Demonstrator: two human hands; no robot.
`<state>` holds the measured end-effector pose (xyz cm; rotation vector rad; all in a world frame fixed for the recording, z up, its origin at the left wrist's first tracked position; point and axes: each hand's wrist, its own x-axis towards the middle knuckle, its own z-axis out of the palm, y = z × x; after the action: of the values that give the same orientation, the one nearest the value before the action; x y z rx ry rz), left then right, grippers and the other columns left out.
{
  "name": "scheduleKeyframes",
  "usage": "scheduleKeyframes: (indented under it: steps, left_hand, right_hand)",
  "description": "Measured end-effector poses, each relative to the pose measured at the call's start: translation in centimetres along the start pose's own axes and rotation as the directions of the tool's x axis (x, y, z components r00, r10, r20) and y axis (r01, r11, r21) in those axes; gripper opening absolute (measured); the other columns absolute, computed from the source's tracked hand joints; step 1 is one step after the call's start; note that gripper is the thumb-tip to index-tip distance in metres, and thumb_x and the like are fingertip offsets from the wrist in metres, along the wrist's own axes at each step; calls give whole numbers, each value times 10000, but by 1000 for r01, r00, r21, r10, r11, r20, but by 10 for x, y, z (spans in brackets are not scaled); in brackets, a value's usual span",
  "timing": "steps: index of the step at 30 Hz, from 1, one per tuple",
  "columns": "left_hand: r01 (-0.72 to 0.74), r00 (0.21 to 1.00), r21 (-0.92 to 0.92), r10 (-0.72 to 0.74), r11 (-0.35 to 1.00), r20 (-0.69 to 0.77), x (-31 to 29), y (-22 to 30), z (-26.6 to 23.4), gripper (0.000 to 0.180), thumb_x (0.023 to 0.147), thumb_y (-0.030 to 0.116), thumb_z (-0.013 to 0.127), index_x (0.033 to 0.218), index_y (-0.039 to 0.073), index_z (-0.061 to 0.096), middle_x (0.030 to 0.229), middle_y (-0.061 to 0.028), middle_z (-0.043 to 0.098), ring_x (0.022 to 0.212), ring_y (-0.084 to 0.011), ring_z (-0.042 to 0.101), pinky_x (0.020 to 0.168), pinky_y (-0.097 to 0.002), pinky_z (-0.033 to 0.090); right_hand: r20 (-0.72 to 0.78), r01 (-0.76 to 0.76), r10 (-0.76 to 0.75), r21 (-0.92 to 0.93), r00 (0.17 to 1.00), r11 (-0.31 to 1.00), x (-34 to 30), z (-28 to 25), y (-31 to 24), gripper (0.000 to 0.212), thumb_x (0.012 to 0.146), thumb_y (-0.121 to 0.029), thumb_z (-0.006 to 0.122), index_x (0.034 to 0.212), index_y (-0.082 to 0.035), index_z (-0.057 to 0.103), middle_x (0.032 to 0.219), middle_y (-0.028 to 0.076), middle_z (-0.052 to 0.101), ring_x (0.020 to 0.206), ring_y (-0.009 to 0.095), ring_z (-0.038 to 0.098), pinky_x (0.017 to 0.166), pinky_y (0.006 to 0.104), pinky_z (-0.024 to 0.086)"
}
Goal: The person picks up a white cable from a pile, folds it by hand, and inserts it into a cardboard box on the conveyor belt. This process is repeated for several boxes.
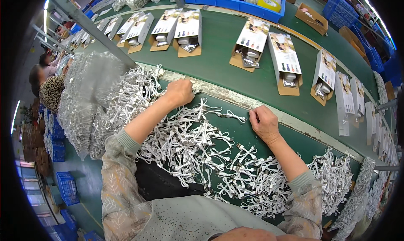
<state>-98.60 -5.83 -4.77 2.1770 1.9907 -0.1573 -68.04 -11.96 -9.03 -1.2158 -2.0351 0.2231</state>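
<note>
Head view: left hand (180,92) curled at worn rail (235,99), right hand (265,122) curled beside one white cable (234,116); can't tell if either holds anything. More cables (179,142) heaped across green table (247,133).

Green tabletop (244,136) beneath loose heaps of short white cables (185,142)
</note>
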Motion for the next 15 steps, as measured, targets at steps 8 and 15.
scheduleKeyframes:
  steps: [8, 15]
  left_hand:
    - [8, 941, -158, -61, 987, -333, 72, 17, -16, 184, 743, 197, 583, 760, 27, 649, 811, -219, 644, 802, -378, 632, 731, -468, 503]
    - [9, 898, -349, -161, 937, -410, 145, 31, -20, 196, 801, 125, 512, 844, -2, 655, 911, -249, 641, 897, -401, 619, 788, -473, 492]
  right_hand:
    - [11, -8, 8, -7, 1000, 1000, -11, -7, -4, 163, 776, -105, 653, 705, -51, 517, 653, 106, 528, 610, 282, 556, 543, 372, 457]
    - [-18, 46, -46, 35, 999, 998, 1, -9, -20, 130, 765, -67, 657, 722, -39, 538, 639, 108, 526, 577, 281, 543, 531, 361, 442]
